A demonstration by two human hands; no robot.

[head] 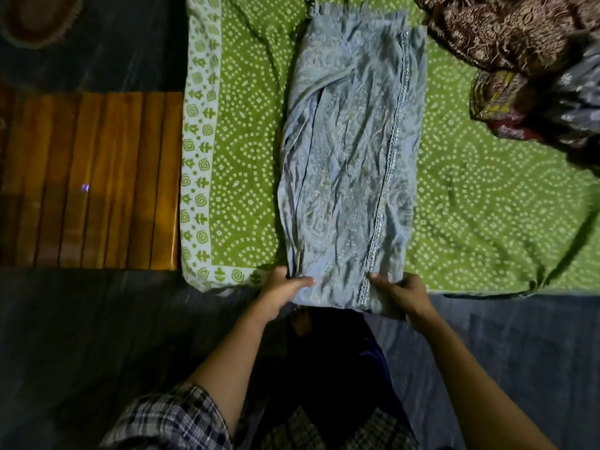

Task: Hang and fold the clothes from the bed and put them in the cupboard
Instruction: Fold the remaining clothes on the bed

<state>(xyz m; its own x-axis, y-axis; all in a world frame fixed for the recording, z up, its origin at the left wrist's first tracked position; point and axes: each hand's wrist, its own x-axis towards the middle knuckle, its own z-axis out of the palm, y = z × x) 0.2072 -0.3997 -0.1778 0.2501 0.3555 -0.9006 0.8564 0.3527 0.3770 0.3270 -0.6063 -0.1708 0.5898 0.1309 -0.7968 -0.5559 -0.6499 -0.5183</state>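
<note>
- Sleeve of grey-and-white checked cloth (168, 417) at the lowest edge of view, on the person's left arm; both forearms reach forward toward the green bedsheet with white dotted pattern (243, 177).
- Dark grey-blue floor (65, 336) runs along the near side of the bedsheet, under the arms.
- Left hand (282, 293) at the near edge of the bedsheet: thumb on top, fingers curled under, gripping the near left corner of the long grey-blue patterned garment (350, 157).
- Right hand (402, 297) at the same edge, gripping the garment's near right corner, thumb pressed on top.
- Garment lies in a narrow lengthwise fold down the middle of the bedsheet, creased, its near end hanging just past the sheet's near edge between the hands. Its far end reaches the sheet's far side.
- Silver lace trim strip (386, 177) runs along the garment's right half, from the right thumb away to the far end.
- Bedsheet's white border with green leaf and spiral motifs (198, 157) marks its left side.
- Orange-brown ribbed wooden panel (91, 180) touches the bedsheet's left border.
- Heap of maroon-and-cream patterned cloth (506, 30) on the bedsheet's far right corner, apart from the garment; dark grey printed fabric (578, 102) bunched against it.
- Oval brownish floor mat (35, 17), blurred, far left of the bedsheet.
</note>
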